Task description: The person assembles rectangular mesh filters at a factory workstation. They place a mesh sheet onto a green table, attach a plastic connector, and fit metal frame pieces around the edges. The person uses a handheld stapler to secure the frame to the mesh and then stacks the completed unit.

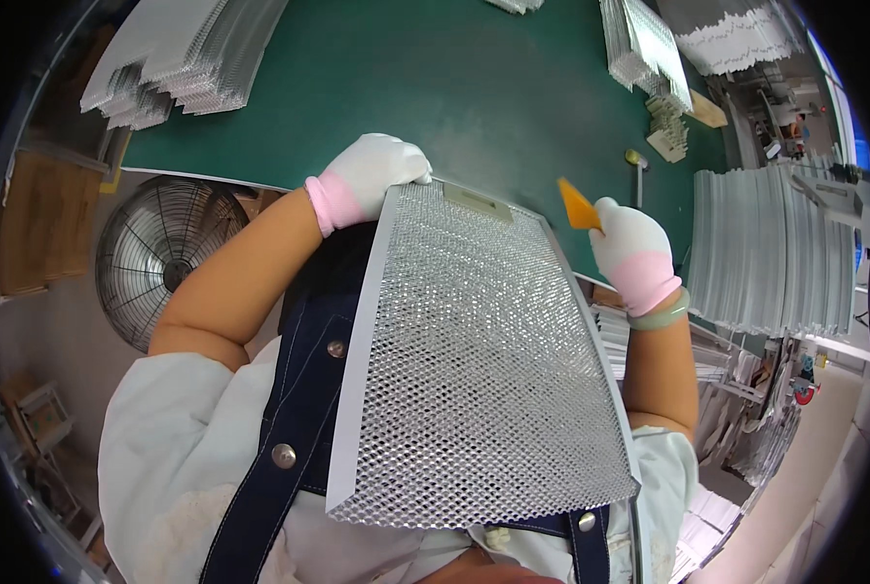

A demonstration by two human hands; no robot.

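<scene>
A silver metal mesh filter panel [483, 370] with a pale frame along its sides leans against my body, its top end at the edge of the green table. My left hand [369, 180], in a white glove with a pink cuff, is closed on the panel's upper left corner. Set into the top end is a beige rectangular piece [479, 202]. To the right of the panel, my gloved right hand [637, 248] grips an orange scraper [578, 205], whose flat blade points up and left, apart from the mesh.
Stacked mesh sheets [196, 58] lie at the far left of the green table [435, 88], with more mesh pieces [649, 49] at the far right. Beige parts [667, 131] and a small hammer [637, 170] sit nearer. A tall stack of pale frames [771, 253] stands right; a fan [172, 263] stands left.
</scene>
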